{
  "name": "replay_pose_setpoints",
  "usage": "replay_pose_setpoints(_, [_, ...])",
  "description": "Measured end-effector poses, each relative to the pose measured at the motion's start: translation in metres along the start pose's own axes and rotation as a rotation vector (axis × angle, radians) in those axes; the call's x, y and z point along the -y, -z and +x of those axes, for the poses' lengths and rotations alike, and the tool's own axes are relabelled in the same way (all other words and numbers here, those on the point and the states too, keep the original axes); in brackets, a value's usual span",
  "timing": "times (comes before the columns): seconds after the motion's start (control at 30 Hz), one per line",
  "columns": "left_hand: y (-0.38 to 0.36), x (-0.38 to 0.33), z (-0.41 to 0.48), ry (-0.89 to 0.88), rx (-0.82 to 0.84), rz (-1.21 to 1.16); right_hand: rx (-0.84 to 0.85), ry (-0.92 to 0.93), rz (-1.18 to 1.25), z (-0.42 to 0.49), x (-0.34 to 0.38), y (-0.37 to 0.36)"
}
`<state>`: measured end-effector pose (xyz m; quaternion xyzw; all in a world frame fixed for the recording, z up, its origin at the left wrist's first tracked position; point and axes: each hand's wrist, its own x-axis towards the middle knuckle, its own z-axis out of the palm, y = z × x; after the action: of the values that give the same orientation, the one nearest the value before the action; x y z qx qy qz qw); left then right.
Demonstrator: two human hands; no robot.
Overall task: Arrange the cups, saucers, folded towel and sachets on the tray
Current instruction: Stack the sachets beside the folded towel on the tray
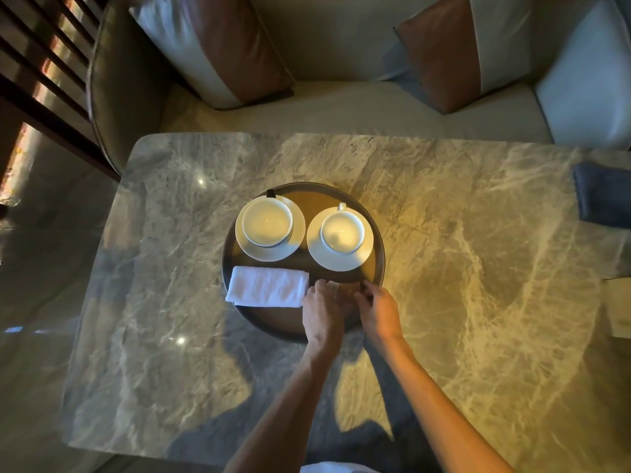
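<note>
A round dark tray [379, 244] sits on the marble table. On its far half stand two white cups on white saucers: the left cup [267, 222] on its saucer [297, 230], the right cup [342, 232] on its saucer [316, 247]. A folded white towel [268, 287] lies on the tray's near left. Beside the towel, on the near right of the tray, my left hand [322, 308] and my right hand [379, 310] meet over small sachets [343, 291], fingers pinched on them. The sachets are blurred and mostly hidden between my fingers.
The marble table [478, 268] has a sofa with brown and white cushions [246, 52] behind it. A dark blue cloth [601, 199] lies at the table's right edge, and a pale box [618, 308] sits further down that edge.
</note>
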<state>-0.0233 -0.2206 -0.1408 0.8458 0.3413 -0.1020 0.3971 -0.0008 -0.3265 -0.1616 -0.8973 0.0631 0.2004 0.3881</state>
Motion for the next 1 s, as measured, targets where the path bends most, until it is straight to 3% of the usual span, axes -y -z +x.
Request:
replay_pose_setpoints(0.13, [0.003, 0.002, -0.006, -0.127, 0.027, 0.085, 0.044, -0.077, 0.126, -0.008, -0.005, 0.004])
replay_pose_setpoints(0.33, [0.006, 0.003, -0.013, -0.148, 0.001, -0.026, 0.115, -0.114, 0.155, -0.017, -0.006, 0.004])
replay_pose_setpoints(0.43, [0.013, 0.006, -0.012, -0.148, -0.004, 0.043, 0.053, -0.098, 0.121, -0.019, -0.005, 0.007])
replay_pose_setpoints(0.57, [0.047, 0.024, -0.008, -0.165, -0.164, 0.085, -0.116, -0.070, 0.192, -0.026, 0.007, 0.009])
replay_pose_setpoints(0.7, [0.098, 0.064, 0.011, -0.030, -0.358, 0.012, -0.034, -0.049, 0.229, -0.031, 0.037, -0.015])
replay_pose_setpoints(0.8, [0.126, 0.090, 0.034, 0.105, -0.254, 0.047, 0.009, -0.111, 0.270, -0.032, 0.061, -0.045])
replay_pose_setpoints(0.9, [0.139, 0.103, 0.051, 0.146, -0.082, -0.067, 0.034, -0.219, 0.290, -0.033, 0.080, -0.069])
replay_pose_setpoints(1.0, [0.144, 0.109, 0.061, 0.166, -0.018, -0.121, 0.038, -0.318, 0.269, -0.032, 0.088, -0.084])
